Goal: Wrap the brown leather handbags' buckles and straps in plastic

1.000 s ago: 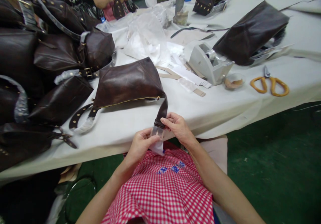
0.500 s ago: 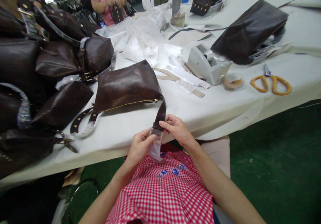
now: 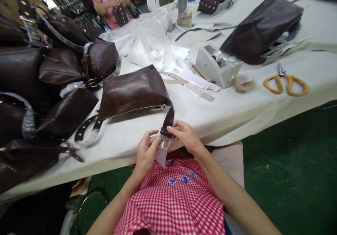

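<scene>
A dark brown leather bag (image 3: 134,91) with a brass zipper lies on its side on the white-covered table. Its strap (image 3: 169,117) hangs over the front edge toward me. My right hand (image 3: 185,135) pinches the strap near its end, thumb on top by a dark loop. Below that, clear plastic wrap (image 3: 162,154) covers the strap's end and dangles above my checked apron. My left hand (image 3: 147,149) holds this plastic between thumb and fingers, close beside the right hand. At the bag's left, a studded strap part (image 3: 85,128) carries plastic wrap too.
Several brown bags (image 3: 63,65) are heaped at the left. A grey tape dispenser (image 3: 217,66), orange-handled scissors (image 3: 286,82) and another bag (image 3: 263,31) are on the right. Plastic sheets (image 3: 150,42) and paper strips lie behind. Across the table stands a person in pink (image 3: 110,5).
My left hand has shifted slightly, its thumb moving up along the plastic toward the loop. The right hand keeps its pinch on the strap. The view has tilted a little.
</scene>
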Action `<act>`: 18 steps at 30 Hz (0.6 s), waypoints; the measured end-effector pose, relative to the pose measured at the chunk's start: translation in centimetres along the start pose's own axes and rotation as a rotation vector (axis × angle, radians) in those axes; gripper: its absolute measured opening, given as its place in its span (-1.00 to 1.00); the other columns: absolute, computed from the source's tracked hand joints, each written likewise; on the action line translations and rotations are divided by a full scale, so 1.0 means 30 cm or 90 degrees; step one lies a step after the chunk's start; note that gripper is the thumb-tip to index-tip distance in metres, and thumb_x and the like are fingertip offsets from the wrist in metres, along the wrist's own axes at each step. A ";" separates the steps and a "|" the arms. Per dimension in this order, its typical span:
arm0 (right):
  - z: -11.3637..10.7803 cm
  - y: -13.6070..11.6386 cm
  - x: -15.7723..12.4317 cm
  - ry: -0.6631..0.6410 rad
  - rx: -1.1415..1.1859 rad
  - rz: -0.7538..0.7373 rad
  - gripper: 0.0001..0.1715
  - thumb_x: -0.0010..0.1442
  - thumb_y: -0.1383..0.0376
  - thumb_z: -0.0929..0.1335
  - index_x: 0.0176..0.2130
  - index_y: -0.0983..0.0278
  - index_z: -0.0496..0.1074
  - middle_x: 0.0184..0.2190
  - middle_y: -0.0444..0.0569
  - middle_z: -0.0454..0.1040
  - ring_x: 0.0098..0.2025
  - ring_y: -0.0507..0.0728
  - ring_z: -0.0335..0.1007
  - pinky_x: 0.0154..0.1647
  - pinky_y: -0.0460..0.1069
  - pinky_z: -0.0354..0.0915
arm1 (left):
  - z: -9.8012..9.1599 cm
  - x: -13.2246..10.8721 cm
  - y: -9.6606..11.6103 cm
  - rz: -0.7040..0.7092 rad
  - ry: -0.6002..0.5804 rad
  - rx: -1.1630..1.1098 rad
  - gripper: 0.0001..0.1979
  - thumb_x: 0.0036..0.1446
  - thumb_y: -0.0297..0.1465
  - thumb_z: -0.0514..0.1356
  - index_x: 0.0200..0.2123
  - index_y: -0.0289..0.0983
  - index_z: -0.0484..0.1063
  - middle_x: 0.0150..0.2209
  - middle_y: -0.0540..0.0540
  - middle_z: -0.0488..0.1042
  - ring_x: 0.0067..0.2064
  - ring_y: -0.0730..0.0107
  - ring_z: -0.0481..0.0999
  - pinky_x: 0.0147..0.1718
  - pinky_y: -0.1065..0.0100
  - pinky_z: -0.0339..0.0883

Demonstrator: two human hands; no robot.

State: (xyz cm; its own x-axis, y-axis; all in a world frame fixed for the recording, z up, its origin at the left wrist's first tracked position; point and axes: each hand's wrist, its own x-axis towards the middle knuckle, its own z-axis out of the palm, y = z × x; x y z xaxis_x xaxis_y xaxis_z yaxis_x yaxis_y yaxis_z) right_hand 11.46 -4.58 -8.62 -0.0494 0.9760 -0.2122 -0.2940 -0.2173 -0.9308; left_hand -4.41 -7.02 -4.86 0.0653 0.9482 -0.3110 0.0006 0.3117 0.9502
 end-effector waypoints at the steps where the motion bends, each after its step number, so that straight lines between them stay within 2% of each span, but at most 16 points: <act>1: 0.001 0.004 0.000 -0.002 -0.003 0.002 -0.54 -0.03 -0.03 0.47 -0.47 0.24 0.28 -0.60 -0.20 0.41 -0.59 -0.03 0.24 -0.60 -0.12 0.16 | 0.003 0.001 0.000 0.010 0.005 0.001 -0.54 0.03 -0.22 0.34 -0.06 -0.29 0.34 -0.35 -0.09 0.63 -0.37 0.32 0.58 -0.35 0.39 0.39; 7: 0.010 0.013 -0.009 -0.009 -0.028 0.068 -0.61 0.04 0.02 0.44 -0.38 0.22 0.28 -0.52 -0.18 0.47 -0.47 0.05 0.45 -0.54 -0.07 0.42 | 0.009 0.029 -0.031 0.035 0.035 -0.025 -0.58 0.05 -0.32 0.31 -0.03 -0.27 0.33 -0.10 -0.18 0.59 -0.13 0.25 0.59 -0.18 0.33 0.42; 10: 0.012 -0.006 -0.016 -0.026 -0.006 0.094 -0.66 0.06 0.08 0.44 -0.33 0.21 0.29 -0.49 -0.19 0.47 -0.45 0.08 0.49 -0.53 -0.03 0.48 | 0.010 0.045 -0.049 0.070 0.046 -0.026 -0.66 0.05 -0.35 0.30 -0.09 -0.27 0.38 -0.06 -0.17 0.56 -0.05 0.27 0.55 -0.08 0.31 0.40; 13: 0.010 -0.021 -0.017 -0.038 0.052 0.102 -0.63 -0.01 0.11 0.49 -0.38 0.23 0.30 -0.46 -0.17 0.48 -0.42 0.06 0.50 -0.45 -0.03 0.51 | 0.007 0.044 -0.046 0.095 0.053 0.019 -0.69 0.08 -0.35 0.28 -0.09 -0.28 0.42 -0.04 -0.16 0.53 -0.04 0.29 0.52 -0.06 0.31 0.38; 15: 0.008 -0.023 -0.015 -0.029 0.072 0.101 -0.58 -0.06 0.10 0.52 -0.43 0.26 0.29 -0.48 -0.17 0.47 -0.42 0.03 0.48 -0.42 -0.05 0.50 | -0.003 0.034 -0.034 0.093 0.037 0.039 -0.69 0.09 -0.34 0.27 -0.09 -0.30 0.43 -0.05 -0.17 0.53 -0.06 0.28 0.52 -0.07 0.31 0.38; 18: 0.005 -0.016 -0.013 -0.014 0.069 0.100 -0.54 -0.12 0.08 0.54 -0.48 0.27 0.29 -0.52 -0.19 0.45 -0.44 0.00 0.45 -0.41 -0.07 0.49 | -0.031 0.018 -0.017 0.050 -0.027 0.047 -0.69 0.07 -0.31 0.28 -0.12 -0.31 0.45 -0.12 -0.16 0.56 -0.11 0.26 0.53 -0.11 0.30 0.37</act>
State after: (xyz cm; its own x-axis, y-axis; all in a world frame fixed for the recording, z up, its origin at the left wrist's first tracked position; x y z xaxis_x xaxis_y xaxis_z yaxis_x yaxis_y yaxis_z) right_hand 11.47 -4.86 -8.04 -0.1226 0.9307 -0.3446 -0.3815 -0.3647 -0.8494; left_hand -5.29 -6.59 -5.53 0.1105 0.9654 -0.2361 0.0670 0.2298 0.9709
